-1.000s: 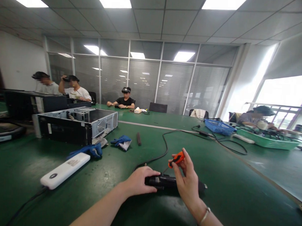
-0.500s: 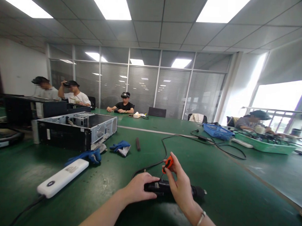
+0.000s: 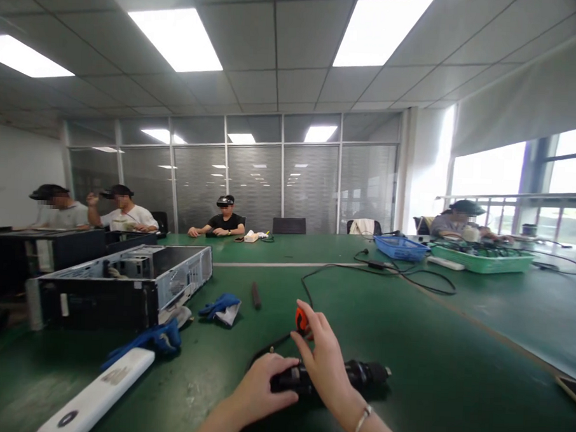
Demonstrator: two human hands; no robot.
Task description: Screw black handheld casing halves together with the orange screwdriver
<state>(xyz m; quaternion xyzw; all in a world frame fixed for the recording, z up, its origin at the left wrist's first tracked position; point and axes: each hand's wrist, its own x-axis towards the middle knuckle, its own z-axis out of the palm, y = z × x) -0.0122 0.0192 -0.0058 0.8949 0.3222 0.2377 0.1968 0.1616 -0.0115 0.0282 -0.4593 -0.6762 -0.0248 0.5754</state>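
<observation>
A black cylindrical corded power tool (image 3: 364, 373) lies on the green table (image 3: 241, 405), its metal tip pointing right. My left hand (image 3: 261, 383) grips its left end, thumb on the near side and fingers on the far side. Just above the tool's middle, my right hand (image 3: 324, 358) pinches a small screwdriver (image 3: 301, 320) by its orange-and-black handle. The screwdriver's lower end is hidden behind my right hand. A black cord (image 3: 267, 350) runs from behind my left hand across the table.
An opened computer case (image 3: 103, 303) stands at the left, near blue gloves (image 3: 221, 308) and a white power strip (image 3: 103, 392). Beyond lie a dark bar (image 3: 256, 295), a blue basket (image 3: 401, 248) and a green basket (image 3: 486, 260). Several people sit around the table.
My view has tilted up and turned right. The screwdriver's handle has turned between my right fingers, and that hand now hides its shaft. My left hand stays on the power tool.
</observation>
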